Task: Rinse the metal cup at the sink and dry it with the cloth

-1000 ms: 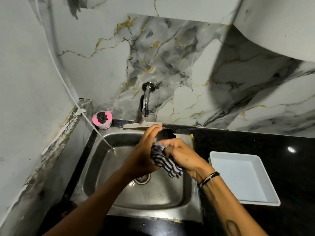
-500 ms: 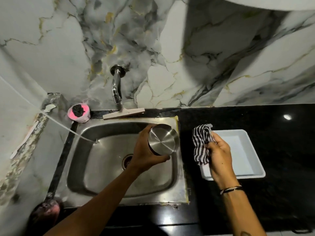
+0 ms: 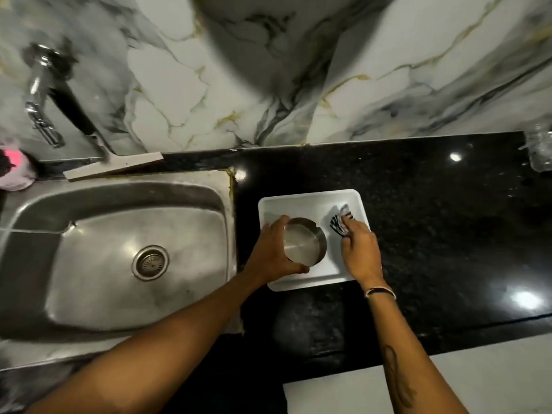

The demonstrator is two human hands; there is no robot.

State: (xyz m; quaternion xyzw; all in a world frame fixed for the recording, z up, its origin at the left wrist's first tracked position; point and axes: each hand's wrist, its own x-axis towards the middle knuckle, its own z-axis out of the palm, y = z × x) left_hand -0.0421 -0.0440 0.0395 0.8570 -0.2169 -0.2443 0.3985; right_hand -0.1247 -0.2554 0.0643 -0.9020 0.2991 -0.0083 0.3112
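Observation:
The metal cup (image 3: pixel 303 243) is upright with its mouth facing up, inside the white tray (image 3: pixel 310 201) on the black counter. My left hand (image 3: pixel 273 253) wraps around the cup's left side and grips it. My right hand (image 3: pixel 360 249) is just to the right of the cup, over the tray's right side. It holds the black-and-white striped cloth (image 3: pixel 340 222), bunched between its fingers. I cannot tell whether the cup's base rests on the tray floor.
The steel sink (image 3: pixel 125 252) with its drain (image 3: pixel 150 262) lies to the left of the tray. The tap (image 3: pixel 40 94) and a squeegee (image 3: pixel 113 165) stand at the back left, beside a pink tub (image 3: pixel 15 168). A clear glass jar (image 3: pixel 539 153) sits at the far right.
Both hands moved right from over the sink to the white tray. The cup went from tilted over the basin to upright in the tray, and the cloth followed it in.

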